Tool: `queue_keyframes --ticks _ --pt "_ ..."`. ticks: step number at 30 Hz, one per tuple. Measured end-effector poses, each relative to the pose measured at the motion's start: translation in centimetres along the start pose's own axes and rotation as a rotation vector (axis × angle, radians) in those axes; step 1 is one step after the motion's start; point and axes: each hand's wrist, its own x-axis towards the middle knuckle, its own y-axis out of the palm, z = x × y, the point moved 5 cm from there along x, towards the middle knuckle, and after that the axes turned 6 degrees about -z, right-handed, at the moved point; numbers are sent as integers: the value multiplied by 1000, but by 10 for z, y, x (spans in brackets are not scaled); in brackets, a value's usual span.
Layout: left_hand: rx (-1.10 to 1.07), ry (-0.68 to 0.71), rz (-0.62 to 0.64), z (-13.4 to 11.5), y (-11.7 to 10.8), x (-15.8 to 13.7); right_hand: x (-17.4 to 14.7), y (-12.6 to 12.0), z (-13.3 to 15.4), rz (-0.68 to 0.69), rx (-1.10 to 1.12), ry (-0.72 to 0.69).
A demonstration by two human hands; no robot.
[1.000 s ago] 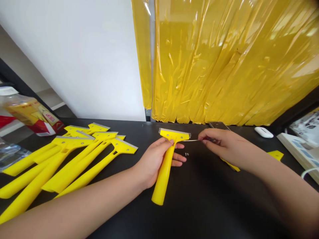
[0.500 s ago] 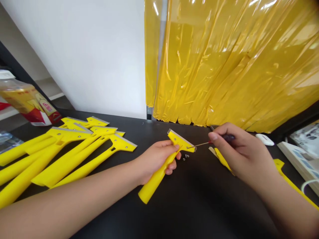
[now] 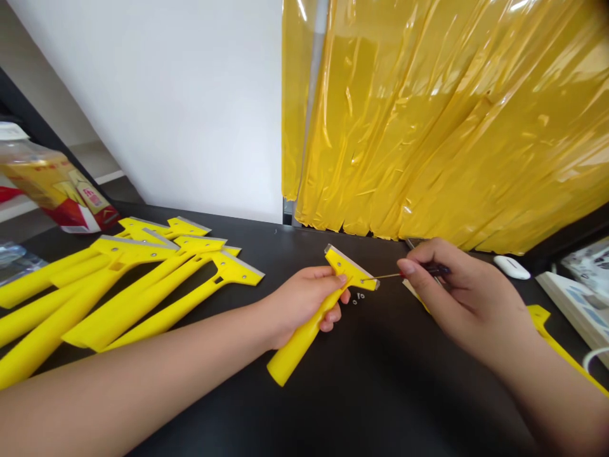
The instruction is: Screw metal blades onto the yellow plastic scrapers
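My left hand (image 3: 309, 301) is closed around a yellow scraper (image 3: 297, 349) just below its head, the thumb pressed on the front. A metal blade edge runs along the top of that head. Pinched in my right hand (image 3: 464, 292) is a screwdriver (image 3: 387, 276) with a thin shaft and a dark handle. Its tip meets the right part of the scraper head, near a screw. A few tiny metal parts (image 3: 360, 296) lie on the black table (image 3: 371, 393) beside my left fingertips. Behind my right hand another yellow scraper (image 3: 416, 295) is mostly hidden.
Several yellow scrapers (image 3: 137, 304) lie in an overlapping pile at the left. A drink bottle (image 3: 57, 184) stands behind them. At the right are a white case (image 3: 511, 267), another yellow scraper (image 3: 564, 349) and a box (image 3: 575, 311). Yellow film (image 3: 404, 127) hangs at the back.
The view has shifted slightly. The screwdriver tip stays on the scraper head, while my right hand now covers more of the scraper behind it.
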Motion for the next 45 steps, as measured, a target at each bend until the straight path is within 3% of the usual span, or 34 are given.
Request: queue_keyframes --ticks 5,15,24,29,34,45 --pt "-5 2 -3 0 0 0 -1 3 6 3 -20 -80" --pt "-17 3 -24 0 -1 0 -2 1 3 -4 -27 -28" --pt "-30 0 -12 0 0 -1 2 1 -19 -25 -127 225" --pt "-44 -3 -14 1 0 1 2 -4 -11 51 -325 88" --pt "-46 -24 -6 0 -1 2 -1 -8 9 153 -135 -58" --pt "-11 -32 37 -1 2 1 -5 -7 6 88 -112 31"
